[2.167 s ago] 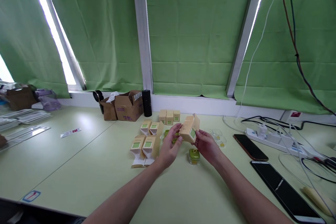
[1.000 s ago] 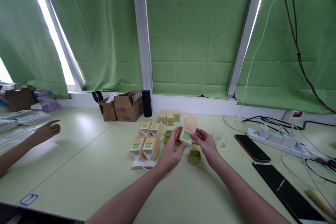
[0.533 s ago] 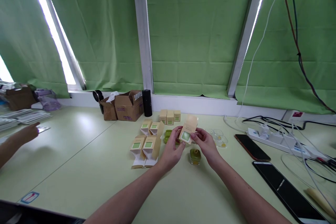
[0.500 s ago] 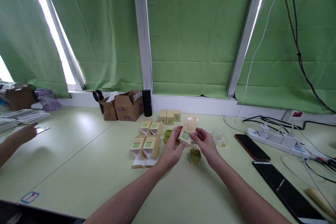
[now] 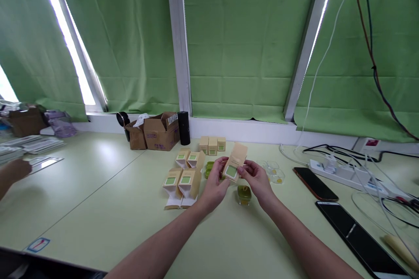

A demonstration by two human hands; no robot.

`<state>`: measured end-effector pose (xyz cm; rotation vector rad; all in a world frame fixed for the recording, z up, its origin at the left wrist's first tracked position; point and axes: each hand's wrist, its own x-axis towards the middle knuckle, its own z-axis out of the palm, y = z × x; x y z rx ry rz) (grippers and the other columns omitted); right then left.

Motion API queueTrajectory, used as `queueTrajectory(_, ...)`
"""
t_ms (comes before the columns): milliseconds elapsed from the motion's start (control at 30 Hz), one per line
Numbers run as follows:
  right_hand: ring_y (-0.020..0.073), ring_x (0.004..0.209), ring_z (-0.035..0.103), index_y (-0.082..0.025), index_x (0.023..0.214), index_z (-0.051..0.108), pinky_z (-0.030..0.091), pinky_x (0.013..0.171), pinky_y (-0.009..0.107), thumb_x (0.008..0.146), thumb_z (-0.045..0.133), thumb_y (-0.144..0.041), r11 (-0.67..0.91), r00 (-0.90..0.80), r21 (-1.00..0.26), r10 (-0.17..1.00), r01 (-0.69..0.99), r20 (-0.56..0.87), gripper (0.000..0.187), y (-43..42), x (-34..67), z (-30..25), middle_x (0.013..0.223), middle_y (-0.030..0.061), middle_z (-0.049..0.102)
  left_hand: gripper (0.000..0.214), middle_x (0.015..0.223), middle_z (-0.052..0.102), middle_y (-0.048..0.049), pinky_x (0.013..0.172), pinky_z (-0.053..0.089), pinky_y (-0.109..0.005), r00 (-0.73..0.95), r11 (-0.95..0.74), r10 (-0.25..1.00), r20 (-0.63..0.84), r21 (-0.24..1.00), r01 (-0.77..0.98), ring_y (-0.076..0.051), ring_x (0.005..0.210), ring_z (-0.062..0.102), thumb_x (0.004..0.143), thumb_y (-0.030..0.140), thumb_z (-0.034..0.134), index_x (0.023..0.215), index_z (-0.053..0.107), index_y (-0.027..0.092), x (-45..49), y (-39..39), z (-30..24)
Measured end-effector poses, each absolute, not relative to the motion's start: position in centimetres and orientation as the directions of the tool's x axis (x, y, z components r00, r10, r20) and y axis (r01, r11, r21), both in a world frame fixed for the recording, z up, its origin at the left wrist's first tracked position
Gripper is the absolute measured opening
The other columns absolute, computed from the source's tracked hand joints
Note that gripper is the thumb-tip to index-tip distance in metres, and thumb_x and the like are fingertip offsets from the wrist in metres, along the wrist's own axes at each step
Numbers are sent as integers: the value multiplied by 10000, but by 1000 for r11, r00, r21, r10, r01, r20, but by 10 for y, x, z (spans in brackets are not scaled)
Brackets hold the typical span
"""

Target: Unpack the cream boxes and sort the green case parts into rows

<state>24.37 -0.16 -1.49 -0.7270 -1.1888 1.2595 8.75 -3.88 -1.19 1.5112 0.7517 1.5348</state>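
Observation:
A small tan carton with a green label (image 5: 234,165) is held above the table between both hands, its top flap standing open. My left hand (image 5: 214,183) pinches its left side and my right hand (image 5: 258,179) pinches its right side. Just below sits a small clear jar with a green lid (image 5: 244,194). To the left lie several open tan cartons (image 5: 183,178); three closed ones (image 5: 212,144) stand in a row behind. Green lids (image 5: 209,166) lie beside my left hand.
Brown cardboard boxes (image 5: 160,130) and a black cylinder (image 5: 184,128) stand by the window sill. Two phones (image 5: 314,184) and a power strip (image 5: 340,171) with cables lie to the right. Another person's hand (image 5: 15,170) is at the far left near flat packets (image 5: 39,144).
The carton has turned from lying sideways to label facing me with its flap up. The other person's hand reached in at the left, then drew back toward the edge.

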Motion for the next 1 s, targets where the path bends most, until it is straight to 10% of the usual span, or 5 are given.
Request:
queueTrajectory(400,232,798,727,-178,1035,720,548,729,346,660,890,-621,204,-58,-931,971,-302,231,605,-2,245,-13,921,104,803,625,1409,607,-110,1033,508,-410,115,-476,867,485,874,-101,-284,1312,581,807,116,608,1391,430,249,86,-48,-6)
queueTrajectory(667,222,749,711,-184,1013,715,503,643,322,656,893,-618,218,-37,-920,969,-327,243,589,1,245,-15,893,85,795,366,1234,678,-117,1053,467,-469,-55,-558,800,597,776,294,-288,1174,623,884,225,712,1229,587,224,82,-44,-10)
queueTrajectory(1000,177,594,626,-196,1008,671,442,555,296,645,890,-651,193,-17,-929,978,-315,209,622,5,248,-20,723,42,749,319,1325,663,-128,1096,473,-479,-49,-560,808,587,792,243,-299,1266,607,1008,319,574,1318,599,248,82,-43,-20)
